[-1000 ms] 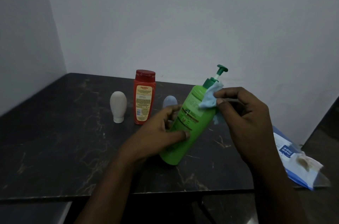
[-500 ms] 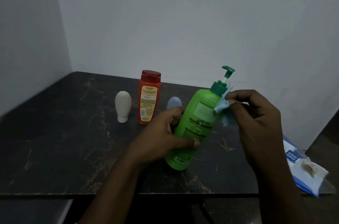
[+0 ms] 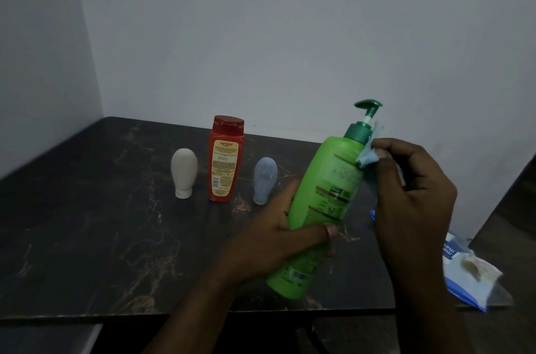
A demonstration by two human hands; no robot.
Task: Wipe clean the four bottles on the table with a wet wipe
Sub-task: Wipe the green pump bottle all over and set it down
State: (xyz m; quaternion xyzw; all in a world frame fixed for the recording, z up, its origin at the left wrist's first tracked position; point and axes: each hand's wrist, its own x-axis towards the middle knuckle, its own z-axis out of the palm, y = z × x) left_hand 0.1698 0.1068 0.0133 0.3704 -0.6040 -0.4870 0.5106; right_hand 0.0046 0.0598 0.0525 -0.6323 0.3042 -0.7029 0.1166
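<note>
**Q:** Where is the green pump bottle (image 3: 322,197), and what holds it?
**A:** It is held tilted over the dark marbled surface (image 3: 87,223), with its pump toward 1 o'clock. The left hand (image 3: 278,240) grips the lower body, fingers wrapped behind and thumb across the front label.

**Q:** And the right hand (image 3: 412,188)?
**A:** Its fingers are curled and pinch a pale blue wet wipe (image 3: 368,158) against the bottle's shoulder. The wipe sits on the 3 o'clock side, just below the dark green collar.

**Q:** The remaining bottles?
**A:** Three stand apart in a row, at 10 o'clock from the left hand. They are a white bottle (image 3: 184,172) on its cap, an upright red bottle (image 3: 225,162) and a blue-grey bottle (image 3: 264,179) on its cap.

**Q:** Anything else?
**A:** A blue-and-white pack of wipes (image 3: 470,275) lies at 4 o'clock from the right hand, near the surface's right end.
</note>
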